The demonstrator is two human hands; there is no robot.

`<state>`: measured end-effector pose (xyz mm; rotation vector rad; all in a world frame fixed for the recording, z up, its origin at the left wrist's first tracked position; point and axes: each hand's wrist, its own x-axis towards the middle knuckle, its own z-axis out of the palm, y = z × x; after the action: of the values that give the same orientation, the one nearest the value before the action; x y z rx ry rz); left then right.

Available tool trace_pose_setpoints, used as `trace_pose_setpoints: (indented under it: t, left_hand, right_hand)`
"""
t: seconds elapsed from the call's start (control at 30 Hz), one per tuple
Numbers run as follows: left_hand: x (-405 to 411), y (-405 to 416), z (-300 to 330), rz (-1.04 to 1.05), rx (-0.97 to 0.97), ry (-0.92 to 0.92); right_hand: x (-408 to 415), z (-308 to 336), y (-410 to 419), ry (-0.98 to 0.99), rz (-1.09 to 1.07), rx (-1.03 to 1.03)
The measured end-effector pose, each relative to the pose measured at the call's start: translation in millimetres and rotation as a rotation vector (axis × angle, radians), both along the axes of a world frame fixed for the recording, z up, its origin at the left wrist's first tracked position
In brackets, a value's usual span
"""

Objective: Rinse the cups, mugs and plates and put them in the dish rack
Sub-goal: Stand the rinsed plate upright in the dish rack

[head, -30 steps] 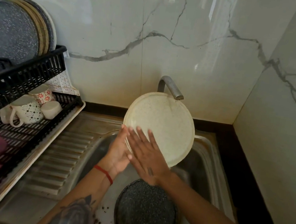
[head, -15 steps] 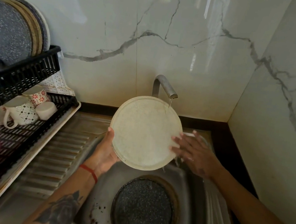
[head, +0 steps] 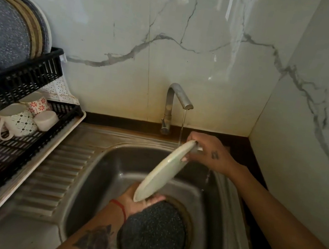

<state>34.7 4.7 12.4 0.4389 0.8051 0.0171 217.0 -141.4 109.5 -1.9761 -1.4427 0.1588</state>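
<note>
Holding the wet cream plate [head: 163, 170] on edge, left hand [head: 139, 202] gripping below, right hand [head: 208, 152] pinching on top. Could slip onto the dark plate [head: 153, 237] and chip.

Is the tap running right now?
On. A thin stream of water falls from the tap spout onto the upper rim of the cream plate, held tilted over the sink.

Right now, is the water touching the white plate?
Touching. The head view shows the water running from the tap onto the white plate's top edge.
</note>
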Motion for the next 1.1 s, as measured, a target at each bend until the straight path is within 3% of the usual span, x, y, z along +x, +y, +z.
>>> trace_pose_setpoints:
  t: [0.07, 0.13, 0.23, 0.3, 0.4, 0.5, 0.57, 0.63, 0.73, 0.9, 0.97, 1.03, 1.1]
  left_hand:
    - [-2, 1, 2, -0.068, 0.038, -0.046]
    - [-3, 6, 11, -0.155, 0.221, -0.070]
    - [-3, 18, 31, -0.242, 0.544, -0.261]
    - [0, 21, 44, -0.302, 0.759, -0.268]
    - [6, 21, 55, -0.265, 0.822, -0.244]
    - [10, 19, 60, -0.259, 0.793, -0.259]
    - [14, 18, 60, -0.273, 0.823, -0.252]
    - [16, 18, 59, -0.266, 0.833, -0.257]
    - [12, 25, 59, -0.234, 0.801, -0.225]
    - [-2, 37, 47, -0.115, 0.618, -0.337]
    - [-3, 36, 41, -0.092, 0.578, -0.343]
    - [-2, 31, 34, -0.071, 0.541, -0.315]
    - [1, 26, 29, -0.049, 0.483, -0.311]
  right_hand:
    - [9, -6, 2, 0.102, -0.034, -0.042]
    - [24, -16, -3, 0.192, -0.097, -0.097]
    - [43, -23, -6, 0.352, -0.213, -0.119]
    - [47, -20, 3, 0.367, -0.248, -0.139]
    - [36, -6, 30, 0.361, -0.280, -0.166]
    - [16, 7, 56, 0.040, -0.290, -0.092]
    - [0, 12, 70, -0.177, -0.187, -0.042]
    - [-12, 14, 80, -0.228, -0.042, -0.049]
    - [-5, 16, 83, 0.012, 0.022, -0.056]
    - [29, 5, 59, 0.628, -0.475, 0.181]
    - [31, -11, 59, 0.708, -0.551, 0.158]
    - [24, -27, 65, 0.471, -0.660, 0.092]
    - [10, -36, 71, 0.022, -0.770, 0.035]
